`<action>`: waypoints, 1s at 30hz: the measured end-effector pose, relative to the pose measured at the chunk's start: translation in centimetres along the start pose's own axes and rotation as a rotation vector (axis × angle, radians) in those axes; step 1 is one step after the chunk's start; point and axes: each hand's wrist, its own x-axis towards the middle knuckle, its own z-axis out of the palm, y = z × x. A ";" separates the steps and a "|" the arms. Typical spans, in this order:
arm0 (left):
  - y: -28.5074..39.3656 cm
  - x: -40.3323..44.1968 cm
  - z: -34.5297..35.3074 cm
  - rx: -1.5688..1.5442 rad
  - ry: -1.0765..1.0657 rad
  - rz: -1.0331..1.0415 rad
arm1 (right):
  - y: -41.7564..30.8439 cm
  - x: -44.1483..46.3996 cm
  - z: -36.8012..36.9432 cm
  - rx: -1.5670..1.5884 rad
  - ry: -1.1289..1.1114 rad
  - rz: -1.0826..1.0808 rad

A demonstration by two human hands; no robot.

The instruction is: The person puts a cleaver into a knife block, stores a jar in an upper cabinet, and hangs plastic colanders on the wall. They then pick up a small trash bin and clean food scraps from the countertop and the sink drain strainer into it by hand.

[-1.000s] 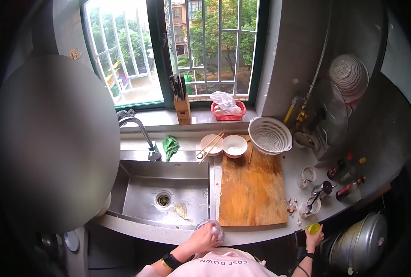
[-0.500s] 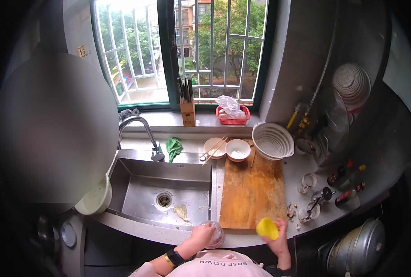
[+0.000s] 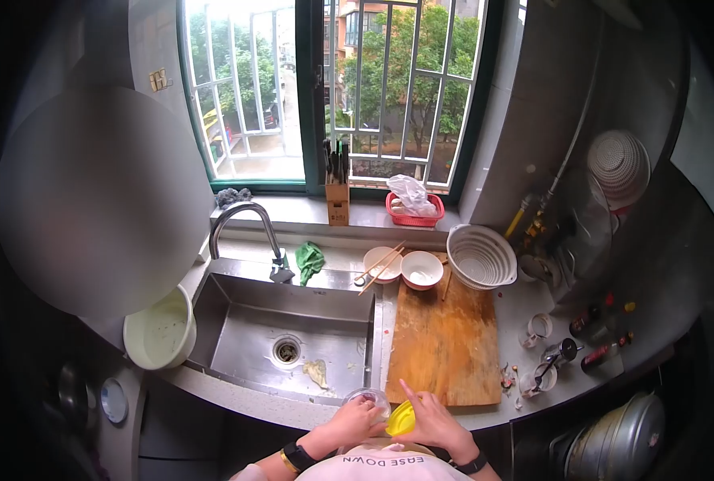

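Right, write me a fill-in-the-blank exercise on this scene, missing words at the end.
1. The right hand holds a lid coloured ____.
2. A pair of ____ lies across the left bowl.
3. The cloth behind the sink is coloured ____.
4. In the picture, the board lies ____ of the sink.

Missing words: yellow; chopsticks; green; right.

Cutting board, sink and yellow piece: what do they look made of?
Cutting board: likely worn, matte wood, by its patchy brown surface. Sink: satin metal, probably stainless steel, by its grey sheen. Yellow piece: likely smooth plastic, by its even bright colour.
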 end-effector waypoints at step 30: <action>-2.5 -2.9 -0.9 -0.949 0.243 -0.757 | -3.4 6.0 3.3 -0.034 0.131 -0.362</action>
